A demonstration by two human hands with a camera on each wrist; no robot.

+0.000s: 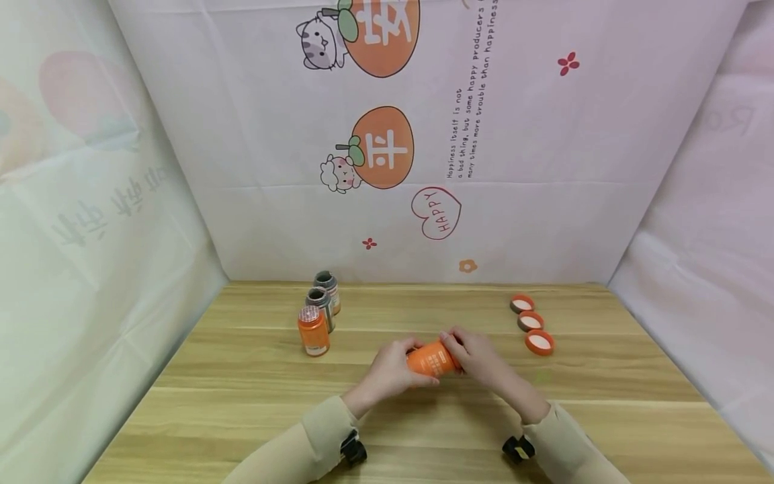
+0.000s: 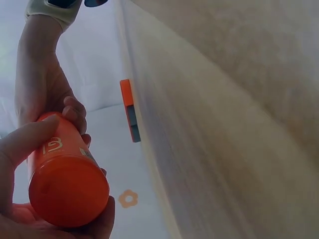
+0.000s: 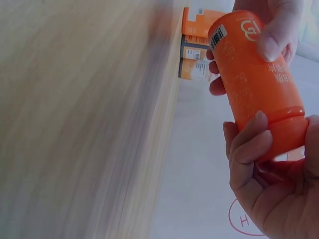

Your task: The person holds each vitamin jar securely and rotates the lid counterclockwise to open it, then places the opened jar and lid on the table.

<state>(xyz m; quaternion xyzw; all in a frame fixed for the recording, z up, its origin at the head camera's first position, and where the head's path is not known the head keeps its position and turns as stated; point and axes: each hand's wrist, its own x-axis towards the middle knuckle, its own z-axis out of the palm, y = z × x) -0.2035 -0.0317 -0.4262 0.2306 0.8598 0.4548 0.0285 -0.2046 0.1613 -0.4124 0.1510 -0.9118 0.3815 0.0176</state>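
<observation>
An orange pill bottle with white print is held tilted above the table, between both hands. My left hand grips its body near the base, the thumb lying along the side in the left wrist view. Fingers and thumb of my right hand curl round the orange cap at the other end. The cap sits on the bottle, with a thin seam between them in the right wrist view. The flat orange base faces the left wrist camera.
At the left of the wooden table stand an orange bottle with a patterned top and two open grey bottles behind it. Three orange caps lie in a row at the right, white insides up. Printed white cloth hangs behind.
</observation>
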